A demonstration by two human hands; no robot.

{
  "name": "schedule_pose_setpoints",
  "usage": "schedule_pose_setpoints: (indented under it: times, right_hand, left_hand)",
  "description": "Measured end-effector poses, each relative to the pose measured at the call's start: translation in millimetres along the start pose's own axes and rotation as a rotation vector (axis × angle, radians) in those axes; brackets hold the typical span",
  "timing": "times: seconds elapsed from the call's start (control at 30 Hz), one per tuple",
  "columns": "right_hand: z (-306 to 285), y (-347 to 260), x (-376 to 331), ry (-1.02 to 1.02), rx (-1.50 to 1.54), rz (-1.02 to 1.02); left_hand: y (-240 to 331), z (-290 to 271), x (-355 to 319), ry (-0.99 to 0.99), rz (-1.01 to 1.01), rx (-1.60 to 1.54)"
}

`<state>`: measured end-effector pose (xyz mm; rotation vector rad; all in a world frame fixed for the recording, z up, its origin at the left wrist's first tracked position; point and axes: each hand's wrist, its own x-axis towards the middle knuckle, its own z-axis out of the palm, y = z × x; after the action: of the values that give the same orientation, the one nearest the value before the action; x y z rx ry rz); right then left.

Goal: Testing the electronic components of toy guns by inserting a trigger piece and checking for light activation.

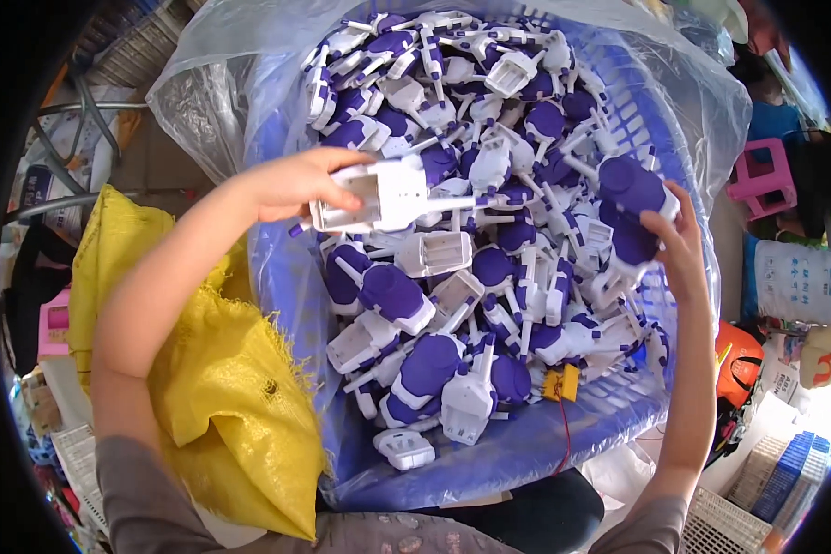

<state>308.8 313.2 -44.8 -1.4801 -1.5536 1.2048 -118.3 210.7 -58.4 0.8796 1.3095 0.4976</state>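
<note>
My left hand is closed on a white plastic housing with an open box-like compartment and a thin stem pointing right. A purple-and-white plastic housing is gripped by its right edge in my right hand. A second purple part lies against or just under it; whether my fingers hold that one too I cannot tell. Beneath both hands a heap of similar purple-and-white housings fills a blue basket. Some lie purple face up, others show their white compartments.
Clear plastic sheeting lines the basket and hangs over its rim. A yellow woven sack lies to the left. Near the front of the heap sits a small yellow block with a red wire. A pink stool stands at the right.
</note>
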Motion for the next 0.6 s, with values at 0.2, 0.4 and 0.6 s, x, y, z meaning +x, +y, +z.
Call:
schedule_pose_setpoints:
  times: [0.2, 0.4, 0.6]
  right_hand:
    - [42, -57, -102, -0.62, 0.349, 0.097]
    - [101, -39, -162, -1.24, -0.105, 0.133]
    - [92, -44, -115, -1.161, 0.009, 0.035]
  left_hand:
    - [-40, 23, 8, -0.354, -0.128, 0.221]
    - [-13, 48, -17, -0.957, 0.345, 0.92]
    - [10, 21, 2, -0.358, 0.094, 0.659]
